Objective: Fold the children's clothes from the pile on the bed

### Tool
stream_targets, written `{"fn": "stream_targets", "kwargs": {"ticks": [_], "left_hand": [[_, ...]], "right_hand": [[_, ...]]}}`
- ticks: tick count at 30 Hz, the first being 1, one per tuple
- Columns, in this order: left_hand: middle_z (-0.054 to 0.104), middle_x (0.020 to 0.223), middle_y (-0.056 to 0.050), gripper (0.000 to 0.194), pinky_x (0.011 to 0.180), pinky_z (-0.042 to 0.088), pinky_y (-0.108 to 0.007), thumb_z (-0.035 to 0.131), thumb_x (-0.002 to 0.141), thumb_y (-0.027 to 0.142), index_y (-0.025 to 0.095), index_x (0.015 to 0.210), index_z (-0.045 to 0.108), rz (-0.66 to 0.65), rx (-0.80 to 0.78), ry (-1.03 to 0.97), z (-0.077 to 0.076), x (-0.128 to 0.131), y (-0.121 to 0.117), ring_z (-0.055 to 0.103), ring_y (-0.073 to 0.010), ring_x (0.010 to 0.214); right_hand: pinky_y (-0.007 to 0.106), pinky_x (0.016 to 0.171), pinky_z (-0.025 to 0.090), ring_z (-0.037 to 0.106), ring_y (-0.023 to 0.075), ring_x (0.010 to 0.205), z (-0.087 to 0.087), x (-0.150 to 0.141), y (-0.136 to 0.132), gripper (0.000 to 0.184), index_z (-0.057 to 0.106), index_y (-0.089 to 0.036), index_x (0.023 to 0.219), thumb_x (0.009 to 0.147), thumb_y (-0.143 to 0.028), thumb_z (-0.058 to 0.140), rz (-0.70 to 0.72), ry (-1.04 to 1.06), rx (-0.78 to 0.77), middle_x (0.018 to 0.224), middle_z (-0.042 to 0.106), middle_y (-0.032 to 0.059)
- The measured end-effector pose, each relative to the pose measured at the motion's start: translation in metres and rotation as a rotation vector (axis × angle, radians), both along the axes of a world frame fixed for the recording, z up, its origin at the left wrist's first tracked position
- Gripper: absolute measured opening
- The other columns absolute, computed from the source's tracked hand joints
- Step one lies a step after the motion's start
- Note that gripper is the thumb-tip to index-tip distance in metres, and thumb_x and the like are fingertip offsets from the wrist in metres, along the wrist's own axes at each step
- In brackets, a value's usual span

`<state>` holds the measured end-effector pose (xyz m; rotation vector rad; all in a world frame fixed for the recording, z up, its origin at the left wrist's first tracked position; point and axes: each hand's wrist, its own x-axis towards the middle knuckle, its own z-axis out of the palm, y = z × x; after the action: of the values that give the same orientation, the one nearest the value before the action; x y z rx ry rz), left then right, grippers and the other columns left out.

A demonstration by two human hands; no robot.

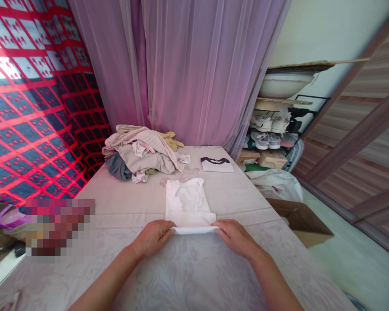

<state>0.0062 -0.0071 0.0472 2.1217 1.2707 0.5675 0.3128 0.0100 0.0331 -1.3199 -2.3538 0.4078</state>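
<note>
The left hand [151, 238] and the right hand [236, 238] were both grasping the folded lower edge [194, 230] of a white garment [186, 203], one hand at each end of the fold. The garment lay flat in the middle of a pale pink patterned cover [188, 276], and the forearms rested on this cover nearer to the person.

Beyond the garment, toward the left, there was a pile of mixed clothes [139, 153]. Also beyond it, toward the right, lay a small folded white shirt with dark collar [217, 164]. A purple curtain [188, 69] hung along the far edge of the cover. To the right of the garment, a cardboard box [303, 222] stood just beside the cover's edge, and a white plastic bag [275, 185] lay farther away. Past the bag stood a rack with sneakers [269, 134]. Marks on the small boxes [259, 159] under this rack were too small to read. Far left of the garment hung a red and blue cloth [35, 129].
</note>
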Motion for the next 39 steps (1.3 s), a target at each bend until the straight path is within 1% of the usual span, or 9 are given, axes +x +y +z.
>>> {"fn": "stream_targets", "kwargs": {"ticks": [7, 12, 14, 18, 20, 25, 29, 33, 39], "left_hand": [[0.064, 0.064, 0.001, 0.029, 0.057, 0.037, -0.023, 0.05, 0.083, 0.044, 0.024, 0.074, 0.069, -0.035, -0.085, 0.016, 0.013, 0.003, 0.026, 0.057, -0.0162, 0.06], [0.068, 0.089, -0.001, 0.032, 0.063, 0.039, -0.024, 0.049, 0.083, 0.029, 0.029, 0.112, 0.062, 0.211, 0.032, 0.214, 0.01, 0.01, 0.067, 0.061, -0.0165, 0.072], [0.067, 0.098, -0.003, 0.041, 0.068, 0.041, -0.025, 0.045, 0.085, 0.025, 0.031, 0.124, 0.055, 0.19, 0.043, 0.371, 0.007, 0.014, 0.082, 0.062, -0.0181, 0.082], [0.065, 0.104, -0.006, 0.04, 0.073, 0.044, -0.029, 0.042, 0.087, 0.028, 0.033, 0.125, 0.054, 0.111, 0.05, 0.639, 0.001, 0.021, 0.103, 0.062, -0.0219, 0.092], [0.064, 0.104, -0.007, 0.034, 0.072, 0.045, -0.031, 0.042, 0.088, 0.03, 0.031, 0.118, 0.059, 0.097, 0.05, 0.691, 0.0, 0.022, 0.108, 0.063, -0.0228, 0.091], [0.063, 0.1, -0.007, 0.028, 0.07, 0.046, -0.03, 0.038, 0.091, 0.03, 0.027, 0.102, 0.063, 0.111, 0.084, 0.691, 0.004, 0.024, 0.109, 0.063, -0.0213, 0.089], [0.062, 0.098, -0.005, 0.027, 0.068, 0.045, -0.029, 0.035, 0.093, 0.031, 0.026, 0.101, 0.061, 0.16, 0.164, 0.647, 0.003, 0.032, 0.103, 0.062, -0.0199, 0.088], [0.062, 0.098, -0.005, 0.023, 0.071, 0.046, -0.029, 0.039, 0.092, 0.027, 0.024, 0.101, 0.06, 0.209, 0.166, 0.594, -0.006, 0.037, 0.099, 0.061, -0.0206, 0.092], [0.06, 0.112, -0.009, 0.024, 0.092, 0.043, -0.035, 0.044, 0.087, 0.018, 0.019, 0.107, 0.058, 0.284, 0.281, 0.456, -0.018, 0.021, 0.102, 0.055, -0.0218, 0.105]], "right_hand": [[0.023, 0.062, 0.041, 0.062, 0.016, 0.07, 0.03, -0.001, 0.005, 0.021, 0.071, -0.027, 0.079, 0.082, -0.036, 0.052, 0.066, -0.062, -0.278, 0.075, 0.071, -0.0016], [0.024, 0.057, 0.034, 0.062, 0.0157, 0.069, 0.037, -0.029, 0.047, 0.024, 0.068, -0.027, 0.084, 0.087, -0.034, 0.045, -0.293, -0.134, -0.129, 0.077, 0.071, -0.0001], [0.025, 0.061, 0.037, 0.063, 0.0174, 0.076, 0.032, -0.046, 0.071, 0.026, 0.064, -0.026, 0.102, 0.087, -0.036, 0.045, -0.435, -0.156, -0.135, 0.087, 0.071, 0.0024], [0.03, 0.074, 0.042, 0.061, 0.0225, 0.095, 0.02, -0.076, 0.106, 0.054, 0.047, -0.02, 0.127, 0.083, -0.052, 0.047, -0.535, -0.274, -0.199, 0.107, 0.065, 0.0099], [0.032, 0.077, 0.042, 0.06, 0.0241, 0.098, 0.014, -0.085, 0.115, 0.057, 0.045, -0.019, 0.129, 0.081, -0.051, 0.049, -0.533, -0.327, -0.205, 0.111, 0.063, 0.0118], [0.028, 0.076, 0.042, 0.062, 0.0193, 0.091, 0.004, -0.091, 0.117, 0.038, 0.053, -0.026, 0.121, 0.084, -0.023, 0.043, -0.443, -0.345, -0.11, 0.106, 0.064, 0.006], [0.026, 0.076, 0.041, 0.061, 0.0169, 0.089, 0.0, -0.098, 0.11, 0.035, 0.055, -0.027, 0.118, 0.086, -0.024, 0.043, -0.402, -0.229, -0.015, 0.105, 0.063, 0.0046], [0.023, 0.079, 0.041, 0.061, 0.015, 0.088, -0.011, -0.104, 0.109, 0.029, 0.06, -0.024, 0.112, 0.085, -0.026, 0.049, -0.322, -0.073, -0.052, 0.099, 0.065, 0.0035], [0.021, 0.08, 0.041, 0.06, 0.0136, 0.087, -0.019, -0.09, 0.124, 0.028, 0.064, -0.022, 0.104, 0.09, -0.024, 0.039, -0.401, 0.097, -0.011, 0.101, 0.067, 0.0036]]}}
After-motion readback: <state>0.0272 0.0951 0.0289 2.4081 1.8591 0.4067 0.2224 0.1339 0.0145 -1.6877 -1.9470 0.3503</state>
